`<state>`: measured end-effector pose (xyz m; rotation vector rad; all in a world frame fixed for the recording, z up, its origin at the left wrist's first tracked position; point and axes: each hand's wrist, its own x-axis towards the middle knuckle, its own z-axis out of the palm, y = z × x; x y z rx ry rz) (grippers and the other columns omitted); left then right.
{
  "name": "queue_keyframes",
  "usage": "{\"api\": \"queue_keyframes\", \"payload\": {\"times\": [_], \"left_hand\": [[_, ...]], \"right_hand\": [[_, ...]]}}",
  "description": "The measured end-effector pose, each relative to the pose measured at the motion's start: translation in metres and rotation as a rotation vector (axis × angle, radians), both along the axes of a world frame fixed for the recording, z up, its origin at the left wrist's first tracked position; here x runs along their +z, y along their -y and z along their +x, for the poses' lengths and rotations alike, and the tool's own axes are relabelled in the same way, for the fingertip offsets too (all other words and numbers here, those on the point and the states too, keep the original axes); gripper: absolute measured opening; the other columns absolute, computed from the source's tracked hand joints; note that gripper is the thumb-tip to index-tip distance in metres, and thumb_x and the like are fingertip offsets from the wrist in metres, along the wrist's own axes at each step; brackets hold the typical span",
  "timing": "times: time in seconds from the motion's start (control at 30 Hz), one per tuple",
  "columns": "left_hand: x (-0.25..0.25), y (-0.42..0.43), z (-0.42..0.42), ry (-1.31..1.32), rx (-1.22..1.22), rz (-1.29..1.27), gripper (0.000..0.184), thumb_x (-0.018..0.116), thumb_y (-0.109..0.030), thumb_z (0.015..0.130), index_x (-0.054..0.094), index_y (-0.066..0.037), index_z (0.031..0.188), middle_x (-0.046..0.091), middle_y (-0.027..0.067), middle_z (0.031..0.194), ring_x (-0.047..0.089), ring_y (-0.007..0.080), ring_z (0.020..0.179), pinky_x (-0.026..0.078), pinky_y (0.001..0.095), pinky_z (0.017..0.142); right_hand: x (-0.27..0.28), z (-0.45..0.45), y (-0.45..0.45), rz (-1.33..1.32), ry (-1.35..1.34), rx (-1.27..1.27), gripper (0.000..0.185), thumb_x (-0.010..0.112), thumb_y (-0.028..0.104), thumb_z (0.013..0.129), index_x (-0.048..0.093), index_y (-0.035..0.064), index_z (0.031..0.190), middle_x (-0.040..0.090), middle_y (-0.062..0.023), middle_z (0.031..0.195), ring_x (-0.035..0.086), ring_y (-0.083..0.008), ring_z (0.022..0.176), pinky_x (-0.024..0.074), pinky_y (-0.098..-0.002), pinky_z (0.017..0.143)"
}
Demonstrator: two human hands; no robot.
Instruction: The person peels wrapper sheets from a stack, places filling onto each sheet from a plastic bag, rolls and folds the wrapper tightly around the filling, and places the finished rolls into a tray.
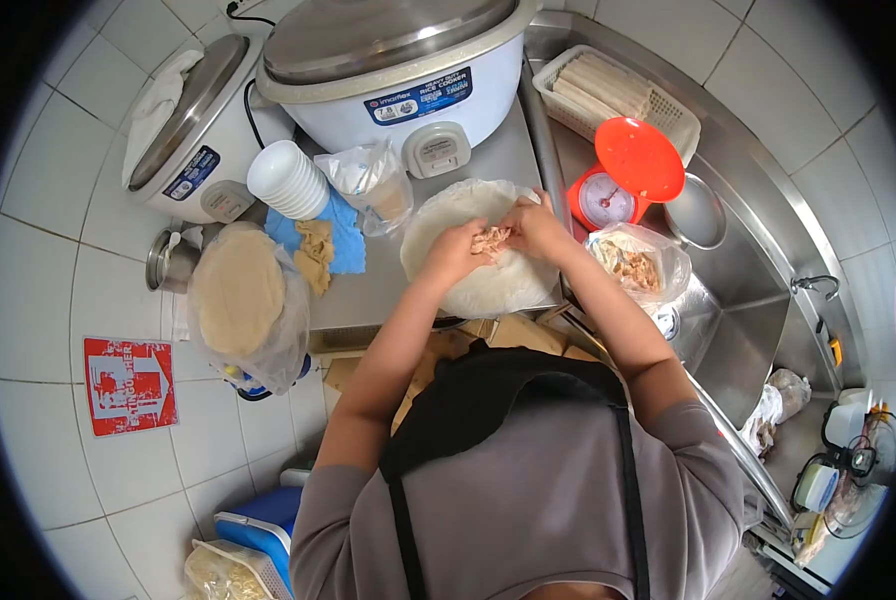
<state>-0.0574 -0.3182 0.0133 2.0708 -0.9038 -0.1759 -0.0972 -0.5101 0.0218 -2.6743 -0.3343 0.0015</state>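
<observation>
A large round whitish wrapper sheet (498, 282) lies on the steel counter in front of the big rice cooker. My left hand (455, 252) is on the sheet, its fingers curled against a small heap of shredded pinkish-brown filling (491, 241). From the right, my right hand (534, 226) pinches the other side of the same heap. Both hands touch the filling near the sheet's middle. More filling (636, 270) sits in an open clear plastic bag to the right of my right forearm.
Two rice cookers (398, 90) stand behind. White cups (286, 178) and a blue cloth (346, 240) are left; a stack of round sheets (238, 292) lies further left. Right are a red scale (606, 198), a metal bowl (696, 212), a basket of rolls (676, 130) and the sink (738, 350).
</observation>
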Motion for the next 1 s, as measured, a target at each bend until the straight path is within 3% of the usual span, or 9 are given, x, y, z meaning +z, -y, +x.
{"api": "queue_keyframes", "payload": {"times": [0.2, 0.5, 0.6, 0.67, 0.77, 1.0], "left_hand": [[-0.004, 0.002, 0.0, 0.132, 0.041, 0.127, 0.028, 0.073, -0.008, 0.066, 0.066, -0.004, 0.093, 0.065, 0.0172, 0.086, 0.062, 0.032, 0.078, 0.049, 0.0367, 0.071], [-0.017, -0.002, 0.0, 0.273, 0.037, 0.072, 0.023, 0.071, -0.011, 0.069, 0.066, -0.005, 0.091, 0.064, 0.0144, 0.086, 0.06, 0.0311, 0.082, 0.049, 0.0376, 0.071], [-0.009, -0.005, -0.005, 0.13, 0.055, 0.053, 0.026, 0.07, -0.011, 0.07, 0.066, -0.004, 0.095, 0.064, 0.0137, 0.094, 0.062, 0.0286, 0.085, 0.049, 0.035, 0.072], [-0.016, -0.008, -0.004, -0.055, 0.084, -0.115, 0.027, 0.069, -0.01, 0.072, 0.066, -0.004, 0.098, 0.064, 0.0139, 0.099, 0.062, 0.027, 0.087, 0.049, 0.0328, 0.072], [0.002, -0.005, -0.008, -0.045, 0.067, -0.193, 0.026, 0.068, -0.008, 0.074, 0.066, -0.004, 0.099, 0.065, 0.0139, 0.099, 0.063, 0.0252, 0.086, 0.05, 0.0301, 0.072], [-0.001, 0.008, -0.009, 0.106, 0.059, -0.02, 0.013, 0.067, -0.007, 0.075, 0.069, -0.002, 0.087, 0.067, 0.0112, 0.082, 0.065, 0.0246, 0.075, 0.05, 0.0295, 0.069]], "right_hand": [[0.006, -0.002, -0.005, 0.056, 0.082, -0.003, 0.023, 0.076, 0.024, 0.063, 0.07, 0.0169, 0.084, 0.064, -0.0002, 0.079, 0.05, -0.0213, 0.102, 0.0153, -0.0547, 0.106], [-0.02, 0.009, 0.0, 0.076, 0.073, 0.012, 0.019, 0.074, 0.015, 0.063, 0.069, 0.0182, 0.081, 0.062, 0.0006, 0.077, 0.05, -0.02, 0.098, 0.0142, -0.0538, 0.107], [-0.016, 0.0, 0.001, 0.123, 0.098, -0.035, 0.02, 0.073, 0.013, 0.062, 0.069, 0.0174, 0.082, 0.062, 0.0005, 0.08, 0.05, -0.02, 0.098, 0.015, -0.0527, 0.106], [-0.005, -0.007, -0.001, 0.171, 0.113, -0.083, 0.022, 0.073, 0.012, 0.062, 0.069, 0.017, 0.083, 0.062, 0.0003, 0.084, 0.05, -0.0202, 0.099, 0.0182, -0.0512, 0.105], [-0.005, -0.009, 0.001, 0.387, 0.126, -0.066, 0.024, 0.073, 0.012, 0.063, 0.069, 0.0179, 0.086, 0.062, 0.001, 0.087, 0.048, -0.0211, 0.099, 0.0233, -0.0479, 0.1], [-0.015, -0.003, 0.0, 0.161, 0.201, 0.012, 0.027, 0.073, 0.013, 0.062, 0.07, 0.0166, 0.089, 0.062, 0.002, 0.088, 0.047, -0.0223, 0.095, 0.0279, -0.0413, 0.094]]}}
